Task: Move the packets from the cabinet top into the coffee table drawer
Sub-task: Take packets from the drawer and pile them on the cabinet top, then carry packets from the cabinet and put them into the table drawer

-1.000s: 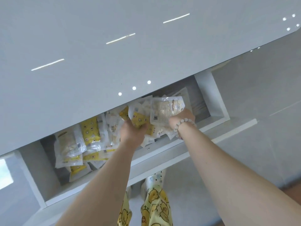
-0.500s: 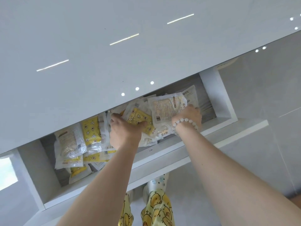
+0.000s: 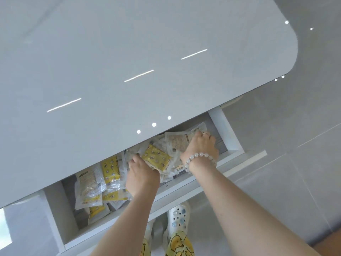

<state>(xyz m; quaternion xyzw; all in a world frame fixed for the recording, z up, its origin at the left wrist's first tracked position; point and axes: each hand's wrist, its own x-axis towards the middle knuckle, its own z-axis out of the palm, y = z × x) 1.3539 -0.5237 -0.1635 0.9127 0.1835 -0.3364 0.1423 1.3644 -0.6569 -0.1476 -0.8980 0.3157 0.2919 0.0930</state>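
**Both hands in the open drawer**

The left hand (image 3: 143, 175) is curling its fingers around a yellow packet (image 3: 156, 158) inside the drawer (image 3: 186, 188). Just to its right, the right hand (image 3: 202, 145) is pinching a pale packet (image 3: 178, 142). More packets (image 3: 99, 183) are lying heaped to the left of the left hand, under the glossy worktop (image 3: 129, 52).

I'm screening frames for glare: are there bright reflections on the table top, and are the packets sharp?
Head view: streak and dot reflections on the glossy table top; packets in the drawer readable but soft, print illegible; straight edges bow from the wide lens.
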